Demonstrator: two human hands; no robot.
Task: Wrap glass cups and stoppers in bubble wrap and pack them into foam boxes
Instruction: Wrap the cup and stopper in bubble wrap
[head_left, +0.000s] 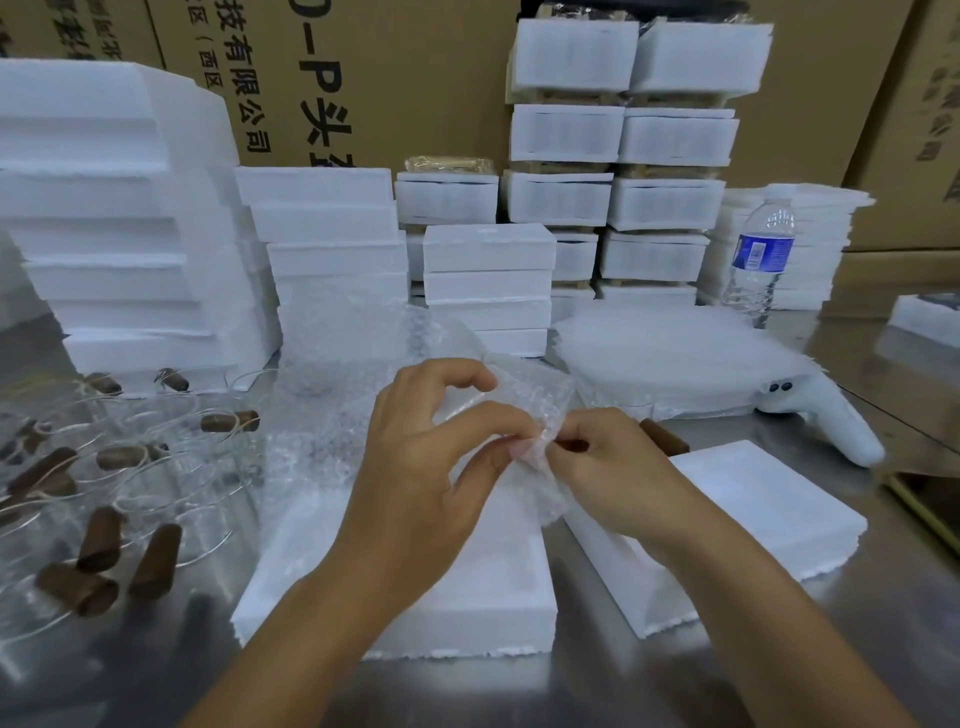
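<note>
At the frame's centre, a bubble wrap bundle (524, 415) is pinched by the left hand (431, 447) and right hand (608, 467) above an open foam box (415, 597); its contents are perhaps a stopper. Glass cups (156, 467) with stoppers (156, 561) are seen at lower left on the desk (597, 686).

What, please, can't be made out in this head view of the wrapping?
- Head view: what the bubble wrap holds; the left hand and right hand pinching it, and its cloudy folds, hide that.
- Head view: inside of the foam box; the left forearm covers it.
- Head view: how many cups; clear, overlapping, cut by the left edge.
- Head view: bottle label text; too small.
</note>
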